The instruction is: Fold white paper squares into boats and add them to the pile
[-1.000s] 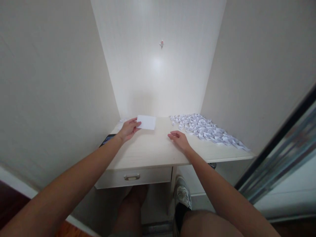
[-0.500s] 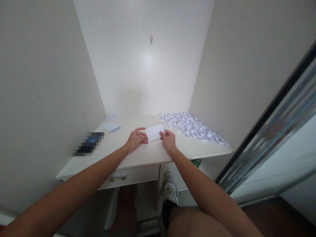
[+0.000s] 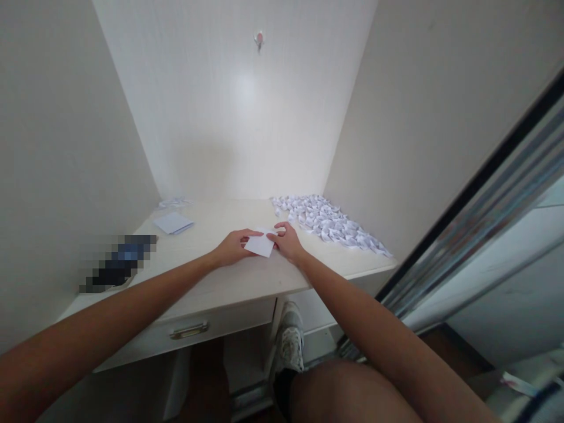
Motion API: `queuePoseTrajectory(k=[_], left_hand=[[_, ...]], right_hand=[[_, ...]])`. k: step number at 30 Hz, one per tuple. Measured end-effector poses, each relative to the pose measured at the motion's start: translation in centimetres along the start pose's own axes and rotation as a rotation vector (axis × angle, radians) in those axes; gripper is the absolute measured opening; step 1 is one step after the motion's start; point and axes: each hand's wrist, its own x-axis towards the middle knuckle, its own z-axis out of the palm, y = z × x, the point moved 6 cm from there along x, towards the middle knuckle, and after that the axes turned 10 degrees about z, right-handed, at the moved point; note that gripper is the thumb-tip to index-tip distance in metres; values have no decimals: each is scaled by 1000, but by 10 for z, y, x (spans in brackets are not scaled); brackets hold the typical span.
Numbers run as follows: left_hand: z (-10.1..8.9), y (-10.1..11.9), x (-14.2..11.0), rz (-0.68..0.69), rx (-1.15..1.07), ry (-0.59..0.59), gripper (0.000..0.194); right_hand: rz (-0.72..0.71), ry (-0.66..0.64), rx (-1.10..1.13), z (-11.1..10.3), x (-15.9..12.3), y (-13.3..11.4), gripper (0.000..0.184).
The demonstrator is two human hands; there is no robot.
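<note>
Between my two hands, just above the white desktop (image 3: 229,276), is a small white piece of paper (image 3: 259,245). It looks folded over, with one edge near the top. My left hand (image 3: 238,245) pinches it at the left side, thumb along the upper edge. At the upper right, my right hand (image 3: 286,239) grips it between thumb and fingers, with the index finger raised and curved. A stack of white paper sheets (image 3: 173,222) lies to the left on the desk. Many small folded white paper pieces (image 3: 330,220) cover the right back part.
A dark pixelated device (image 3: 121,261) rests at the desk's left edge. Some white paper scraps (image 3: 175,202) lie in the back left corner. Walls enclose the desk on three sides. Below are a drawer handle (image 3: 189,331) and my shoe (image 3: 291,335).
The paper has gone from a flat, wider rectangle to a smaller, folded-looking shape. My hands have come closer together, and the camera view has shifted.
</note>
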Motion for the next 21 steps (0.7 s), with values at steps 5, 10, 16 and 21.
queuePoseTrajectory(k=[5, 10, 16, 21], left_hand=[[-16, -18, 11, -55, -28, 13, 51], [-42, -16, 10, -57, 172, 153, 34], [-57, 1, 4, -34, 219, 418, 29], [-45, -1, 1, -81, 61, 424, 34]], right_hand=[[-4, -145, -43, 16, 36, -3, 41], [-26, -227, -1, 32, 62, -8, 37], [7, -395, 235, 31, 47, -19, 36], [-57, -341, 85, 34, 38, -22, 26]])
